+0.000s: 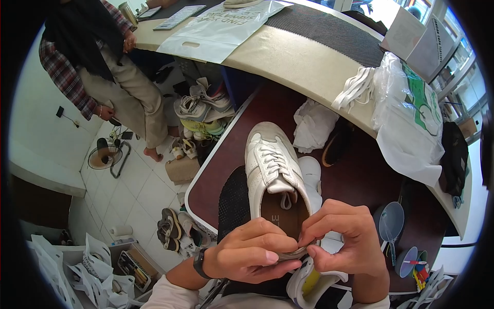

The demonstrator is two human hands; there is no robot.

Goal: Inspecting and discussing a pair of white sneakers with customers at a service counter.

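Observation:
A white leather lace-up sneaker (254, 154) points away from me, its brown insole (279, 220) facing up. My left hand (251, 251), with a dark band at the wrist, grips the heel from the left. The thumb and fingertips of my right hand (343, 235) pinch the heel collar (295, 255) close to the left fingers. Whether a small thing sits between those fingertips cannot be told. Beneath and right of the heel lies another white shoe with a yellow insole (310, 284). Part of a further white shoe (310, 177) shows beside the sneaker, over the dark red tabletop (357, 185).
A crumpled white cloth (314, 125) and a dark shoe (335, 148) lie ahead. White laces (355, 89) and a plastic bag (409, 127) rest on the curved counter (305, 73). A pan (389, 222) and bowl (407, 260) are at right. At left, a person (104, 73) stands near stacked shoes (202, 102).

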